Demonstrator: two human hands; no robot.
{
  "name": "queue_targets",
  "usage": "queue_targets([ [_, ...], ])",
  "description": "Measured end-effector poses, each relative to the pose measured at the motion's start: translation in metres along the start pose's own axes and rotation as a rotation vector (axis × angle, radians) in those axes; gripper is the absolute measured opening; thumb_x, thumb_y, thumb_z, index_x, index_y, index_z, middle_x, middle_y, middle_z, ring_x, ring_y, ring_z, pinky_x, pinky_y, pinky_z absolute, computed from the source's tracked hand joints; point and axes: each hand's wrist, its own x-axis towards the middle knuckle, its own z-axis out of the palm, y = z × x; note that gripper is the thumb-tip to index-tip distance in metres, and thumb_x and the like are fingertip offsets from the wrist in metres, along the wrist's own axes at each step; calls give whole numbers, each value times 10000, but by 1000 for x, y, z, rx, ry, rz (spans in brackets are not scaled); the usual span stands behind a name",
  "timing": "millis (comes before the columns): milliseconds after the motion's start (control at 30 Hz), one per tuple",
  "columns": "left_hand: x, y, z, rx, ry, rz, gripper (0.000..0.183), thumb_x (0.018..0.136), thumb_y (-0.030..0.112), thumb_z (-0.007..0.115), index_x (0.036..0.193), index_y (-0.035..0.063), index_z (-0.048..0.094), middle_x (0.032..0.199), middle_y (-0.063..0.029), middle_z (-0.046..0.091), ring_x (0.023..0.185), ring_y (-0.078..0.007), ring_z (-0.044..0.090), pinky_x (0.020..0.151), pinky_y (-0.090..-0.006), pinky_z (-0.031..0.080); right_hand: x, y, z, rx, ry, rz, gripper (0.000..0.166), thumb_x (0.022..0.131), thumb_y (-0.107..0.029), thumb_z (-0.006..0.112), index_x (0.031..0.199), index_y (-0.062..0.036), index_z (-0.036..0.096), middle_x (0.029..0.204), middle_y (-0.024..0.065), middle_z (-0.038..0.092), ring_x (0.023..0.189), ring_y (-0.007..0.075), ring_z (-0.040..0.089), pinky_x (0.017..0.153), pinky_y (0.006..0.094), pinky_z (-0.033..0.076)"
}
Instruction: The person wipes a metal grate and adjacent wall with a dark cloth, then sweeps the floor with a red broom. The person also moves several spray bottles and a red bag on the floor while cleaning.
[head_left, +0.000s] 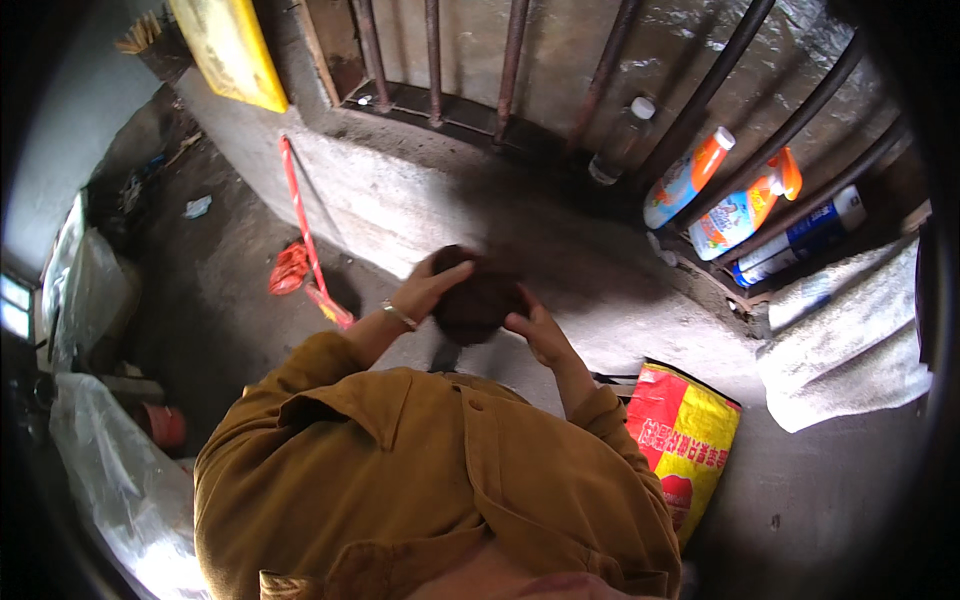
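A dark brown, roundish object (478, 304) is held between both hands in front of my waist; blur and shade hide what it is. My left hand (429, 289), with a bracelet at the wrist, grips its left side, thumb over the upper edge. On the opposite side my right hand (538, 328) holds the lower right edge with thumb and fingers. Beyond the object rises a sunlit concrete wall below a barred window.
Bottles, among them an orange-and-blue spray bottle (731, 217), stand on the sill behind metal bars. A white cloth (840, 337) hangs at right above a red-and-yellow bag (682, 442). A red-striped stick (301, 217) leans left beside a red plastic bag (289, 268).
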Motion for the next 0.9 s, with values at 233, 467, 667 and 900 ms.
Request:
queue_targets([
  [233, 4, 12, 35, 902, -140, 367, 527, 786, 383, 645, 1209, 115, 479, 1215, -148, 423, 1142, -253, 425, 951, -341, 367, 8, 13, 14, 671, -173, 197, 714, 801, -529, 538, 1283, -32, 363, 1163, 149, 513, 1045, 277, 524, 863, 408, 449],
  [467, 30, 17, -14, 15, -457, -239, 547, 778, 338, 656, 1186, 9, 498, 1243, -119, 456, 1138, -207, 433, 959, -331, 364, 28, -29, 31, 234, 163, 175, 635, 811, -372, 617, 1269, -8, 370, 1173, 115, 508, 1054, 227, 518, 888, 337, 441],
  [667, 85, 47, -82, 122, -78, 8, 399, 820, 199, 609, 1134, -24, 505, 1045, -107, 581, 937, -168, 557, 823, -275, 460, 103, -40, 81, 478, 363, 66, 491, 901, -354, 487, 1260, -30, 399, 1127, 86, 545, 998, 217, 546, 877, 346, 443],
  [900, 168, 138, -58, 991, 69, 985, 536, 738, -6, 604, 1240, 73, 433, 1259, -172, 426, 1117, -333, 448, 963, -377, 361, 86, -21, 66, 309, 555, 82, 344, 910, -192, 489, 1218, -42, 454, 970, 96, 581, 813, 178, 560, 727, 328, 476],
])
